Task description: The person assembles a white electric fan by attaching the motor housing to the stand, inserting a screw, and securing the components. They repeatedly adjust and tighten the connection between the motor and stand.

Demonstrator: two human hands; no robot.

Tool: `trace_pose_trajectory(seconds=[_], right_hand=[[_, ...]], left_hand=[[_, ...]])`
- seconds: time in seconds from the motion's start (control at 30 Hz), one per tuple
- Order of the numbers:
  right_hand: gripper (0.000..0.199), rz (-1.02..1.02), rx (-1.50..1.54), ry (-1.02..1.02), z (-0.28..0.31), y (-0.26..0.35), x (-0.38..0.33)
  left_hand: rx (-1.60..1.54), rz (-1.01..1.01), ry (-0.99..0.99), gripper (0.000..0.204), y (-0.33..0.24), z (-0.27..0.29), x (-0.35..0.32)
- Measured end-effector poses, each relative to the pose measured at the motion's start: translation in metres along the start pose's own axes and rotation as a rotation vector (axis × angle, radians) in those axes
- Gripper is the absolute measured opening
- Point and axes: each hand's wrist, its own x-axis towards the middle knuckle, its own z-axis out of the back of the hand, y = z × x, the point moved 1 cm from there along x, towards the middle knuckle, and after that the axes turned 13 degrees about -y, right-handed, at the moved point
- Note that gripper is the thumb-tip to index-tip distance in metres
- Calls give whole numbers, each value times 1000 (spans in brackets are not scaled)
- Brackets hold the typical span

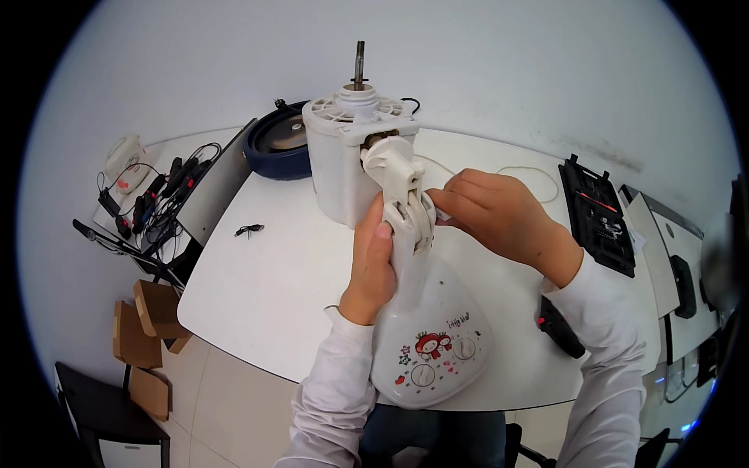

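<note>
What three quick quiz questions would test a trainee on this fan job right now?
1. True or false: the left hand grips the fan neck.
2. Which sticks up from the motor housing? A) a shaft B) a blade C) a cord
3. What round parts sit on the fan base?

Key: 1 true. 2 A. 3 Two dials; meanwhile the right hand works at the neck joint.
</note>
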Motion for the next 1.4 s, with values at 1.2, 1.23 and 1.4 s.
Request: trace_pose_trajectory(seconds=[1.2,1.23,1.4], right_hand=[[33,-300,147,-20,-15,4,-22],[38,-144,18,12,-16,6,-19],[27,94,-65,6,-15,-13,-8]], left_hand=[[61,-96,-11,35,-13,6,1],[97,-143,-37,34,-13,6,0],[74,-129,-17,32,-16,8,0]])
